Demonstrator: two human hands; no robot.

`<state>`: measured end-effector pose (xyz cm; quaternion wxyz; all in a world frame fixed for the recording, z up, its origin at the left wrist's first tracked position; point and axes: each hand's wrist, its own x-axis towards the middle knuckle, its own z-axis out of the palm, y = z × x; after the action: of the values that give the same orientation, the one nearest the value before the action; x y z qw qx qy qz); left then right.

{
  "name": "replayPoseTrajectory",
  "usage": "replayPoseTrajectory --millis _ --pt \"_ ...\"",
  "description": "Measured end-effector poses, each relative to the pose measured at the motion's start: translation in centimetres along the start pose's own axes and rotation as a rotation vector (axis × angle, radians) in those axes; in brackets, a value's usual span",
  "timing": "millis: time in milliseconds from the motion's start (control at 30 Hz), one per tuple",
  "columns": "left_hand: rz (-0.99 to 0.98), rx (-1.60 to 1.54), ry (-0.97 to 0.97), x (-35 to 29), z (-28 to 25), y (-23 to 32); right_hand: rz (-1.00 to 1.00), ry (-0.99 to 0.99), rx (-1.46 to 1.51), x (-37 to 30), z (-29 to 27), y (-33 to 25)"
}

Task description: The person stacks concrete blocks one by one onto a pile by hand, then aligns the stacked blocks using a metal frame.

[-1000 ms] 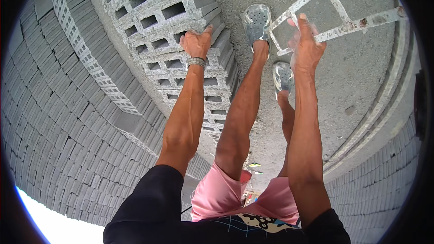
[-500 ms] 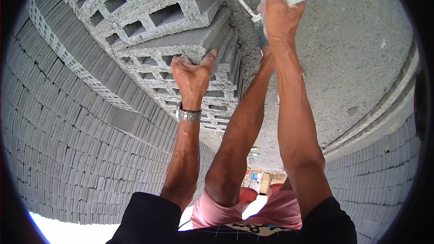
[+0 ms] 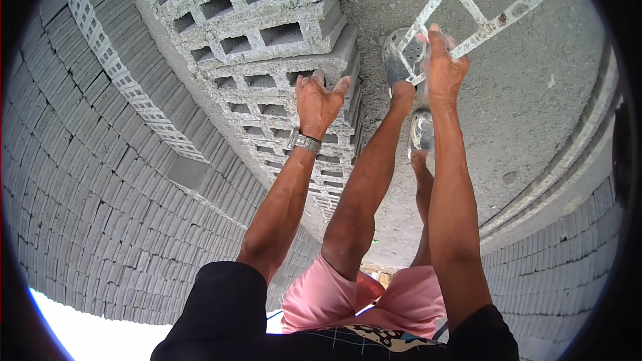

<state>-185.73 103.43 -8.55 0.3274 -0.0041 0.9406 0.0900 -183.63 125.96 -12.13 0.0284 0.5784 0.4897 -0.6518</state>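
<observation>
A stack of grey hollow concrete blocks [image 3: 264,47] rises at the centre left, its openings facing me. My left hand [image 3: 319,103] grips the edge of one hollow concrete block [image 3: 274,80] partway up the stack, fingers hooked at an opening and thumb by the corner. To the right, my right hand [image 3: 446,73] is closed around a bar of a worn white metal frame [image 3: 471,7]. Two long bars and a crosspiece make up its visible part, with a bent loop beside my shoe; its far end leaves the picture at the top.
Rough concrete floor [image 3: 521,107] lies to the right, bounded by a curved ledge [image 3: 555,180]. Long walls of stacked grey blocks [image 3: 87,200] fill the left, with more stacked blocks [image 3: 555,261] at the lower right. My shoes [image 3: 422,130] stand close by the near stack.
My right hand has drawn the metal frame nearer to me, and more of it shows. My left hand stays on the block. The view has shifted, bringing both shoes into sight.
</observation>
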Motion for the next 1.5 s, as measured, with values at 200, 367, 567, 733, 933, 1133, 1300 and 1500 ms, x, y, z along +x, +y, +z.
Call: replayPoseTrajectory --millis 200,367,567,733,933,1133,1300,1500 --pt "0.138 -0.034 0.462 1.1 -4.5 3.5 0.018 0.134 -0.018 -0.3 -6.3 -3.7" --pt "-0.146 0.158 0.116 8.6 -2.7 5.1 -0.022 0.120 0.161 -0.1 -3.5 -4.3" --pt "-0.249 -0.054 0.268 8.4 -1.4 3.6 -0.093 0.026 0.190 0.7 0.3 -4.8" --pt "-0.310 -0.215 0.188 5.4 -6.9 2.2 -0.414 -0.106 0.135 3.3 3.2 -7.9" --pt "-0.313 -0.291 0.118 5.4 -7.5 2.5 -0.396 -0.118 0.216 4.7 10.2 -5.2" --pt "-0.275 -0.310 0.115 5.0 -6.2 2.8 -0.270 -0.119 -0.058 8.5 11.5 3.5" --pt "-0.130 -0.162 0.210 5.6 -6.3 2.2 -0.223 -0.116 0.001 6.2 7.7 -2.0" --pt "-0.056 -0.015 0.197 6.9 -3.8 2.8 -0.018 0.048 -0.016 2.2 3.7 -7.2"
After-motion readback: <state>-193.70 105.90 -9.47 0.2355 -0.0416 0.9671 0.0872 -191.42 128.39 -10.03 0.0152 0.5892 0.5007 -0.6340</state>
